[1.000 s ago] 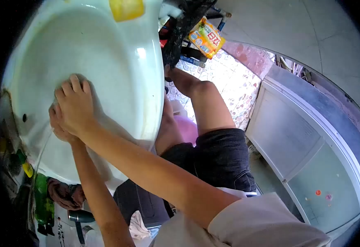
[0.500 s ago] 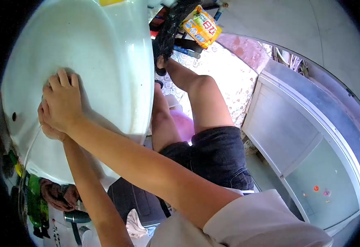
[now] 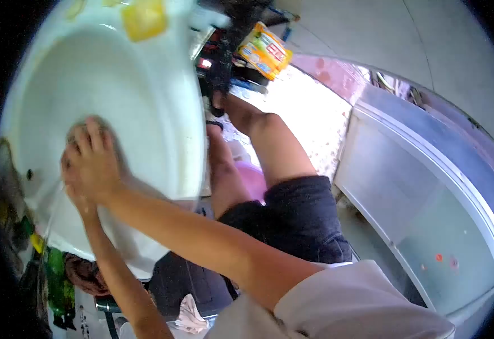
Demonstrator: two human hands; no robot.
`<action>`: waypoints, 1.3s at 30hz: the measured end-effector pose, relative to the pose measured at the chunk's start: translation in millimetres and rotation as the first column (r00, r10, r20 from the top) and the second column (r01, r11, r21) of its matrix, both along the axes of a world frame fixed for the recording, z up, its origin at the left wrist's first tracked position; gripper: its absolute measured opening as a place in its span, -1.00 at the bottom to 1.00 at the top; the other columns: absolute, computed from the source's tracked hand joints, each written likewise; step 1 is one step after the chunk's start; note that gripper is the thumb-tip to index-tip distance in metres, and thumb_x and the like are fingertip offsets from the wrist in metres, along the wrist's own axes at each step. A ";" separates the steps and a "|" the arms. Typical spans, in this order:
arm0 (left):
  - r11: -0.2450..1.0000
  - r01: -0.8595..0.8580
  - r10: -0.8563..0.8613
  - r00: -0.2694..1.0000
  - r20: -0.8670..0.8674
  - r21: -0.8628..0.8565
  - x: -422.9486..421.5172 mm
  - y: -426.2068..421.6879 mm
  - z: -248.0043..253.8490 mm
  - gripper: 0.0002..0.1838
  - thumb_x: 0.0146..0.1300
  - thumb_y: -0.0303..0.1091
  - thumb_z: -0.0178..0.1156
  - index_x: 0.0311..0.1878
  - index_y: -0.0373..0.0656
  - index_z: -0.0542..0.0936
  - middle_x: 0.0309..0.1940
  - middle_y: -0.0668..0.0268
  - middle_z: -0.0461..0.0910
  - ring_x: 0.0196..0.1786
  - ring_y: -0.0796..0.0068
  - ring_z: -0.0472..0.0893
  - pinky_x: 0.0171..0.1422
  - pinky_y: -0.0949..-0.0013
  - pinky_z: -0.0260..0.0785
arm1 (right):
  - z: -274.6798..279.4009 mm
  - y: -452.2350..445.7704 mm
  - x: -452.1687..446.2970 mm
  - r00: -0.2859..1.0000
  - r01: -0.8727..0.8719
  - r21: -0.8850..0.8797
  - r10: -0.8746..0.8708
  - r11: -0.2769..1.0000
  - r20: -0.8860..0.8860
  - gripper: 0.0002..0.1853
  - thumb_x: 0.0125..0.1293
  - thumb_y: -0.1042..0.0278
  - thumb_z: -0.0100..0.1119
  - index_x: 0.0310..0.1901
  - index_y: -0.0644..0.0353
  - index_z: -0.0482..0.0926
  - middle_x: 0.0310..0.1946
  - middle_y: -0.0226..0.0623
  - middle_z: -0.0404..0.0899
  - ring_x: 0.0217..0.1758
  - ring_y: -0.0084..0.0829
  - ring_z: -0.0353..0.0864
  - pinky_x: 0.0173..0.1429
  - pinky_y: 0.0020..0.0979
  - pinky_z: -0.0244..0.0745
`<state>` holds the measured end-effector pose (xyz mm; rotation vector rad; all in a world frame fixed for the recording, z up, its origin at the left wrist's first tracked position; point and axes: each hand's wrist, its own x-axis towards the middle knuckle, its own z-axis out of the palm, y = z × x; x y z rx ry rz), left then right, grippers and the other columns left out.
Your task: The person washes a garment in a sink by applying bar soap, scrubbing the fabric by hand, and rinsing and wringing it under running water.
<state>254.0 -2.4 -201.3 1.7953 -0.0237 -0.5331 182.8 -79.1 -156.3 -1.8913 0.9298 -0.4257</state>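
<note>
My right hand (image 3: 99, 169) lies over my left hand (image 3: 73, 172) in the bowl of a white sink (image 3: 145, 113). Its fingers are stretched out with small gaps between them, resting on the back of the other hand. Of the left hand only an edge and the wrist show; its fingers are mostly covered. A thin line that looks like water runs to the hands from the lower left. No object shows between the hands.
A yellow sponge-like block (image 3: 144, 20) sits on the sink's rim. An orange packet (image 3: 265, 52) lies beyond the sink. Below are a green bottle (image 3: 55, 277), a dark brown cloth (image 3: 83, 273) and a light cloth (image 3: 190, 315). A glass-panelled frame (image 3: 394, 169) stands at right.
The hands stay together in the sink, having shifted slightly against each other. The sink and yellow block sit lower in view than half a second ago as the camera moved.
</note>
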 end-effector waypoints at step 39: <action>0.914 -0.330 0.186 0.858 0.479 0.236 -30.7 -20.1 41.9 -0.77 0.18 -0.24 0.00 -0.48 -0.19 0.42 -0.54 0.22 0.43 -0.42 0.23 0.41 -0.31 0.23 0.24 | 37.3 -36.1 18.0 0.985 -0.160 0.061 0.163 0.985 -0.059 -0.82 -0.05 0.25 0.14 -0.37 0.08 0.52 -0.29 -0.30 0.49 -0.17 -0.23 0.41 -0.15 -0.18 0.30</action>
